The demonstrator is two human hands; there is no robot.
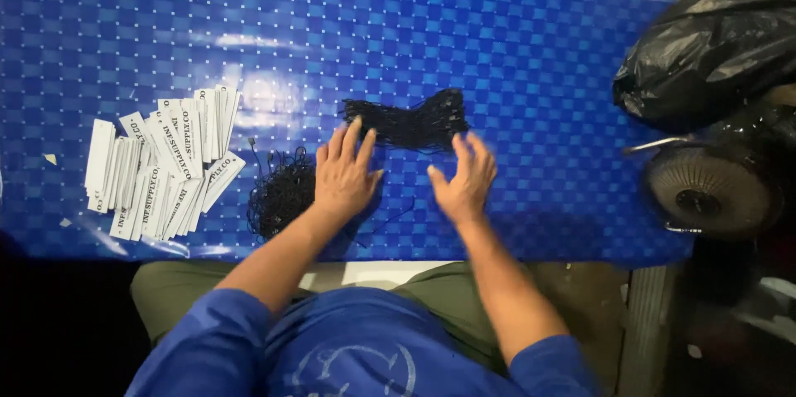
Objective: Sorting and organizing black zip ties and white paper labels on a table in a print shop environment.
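A bundle of thin black strings [410, 121] lies across the blue checkered table cover [514, 57]. My left hand [344, 173] rests flat with fingers spread, its fingertips at the bundle's left end. My right hand [466, 177] is flat too, fingers reaching the bundle's right end. Neither hand grips anything. A second tangle of black strings [280, 191] sits just left of my left hand.
A spread pile of white paper tags [157, 163] with dark print lies at the left. A black plastic bag [713, 40] sits off the table's right end, above a small round fan [709, 189]. The table's near edge runs just above my lap.
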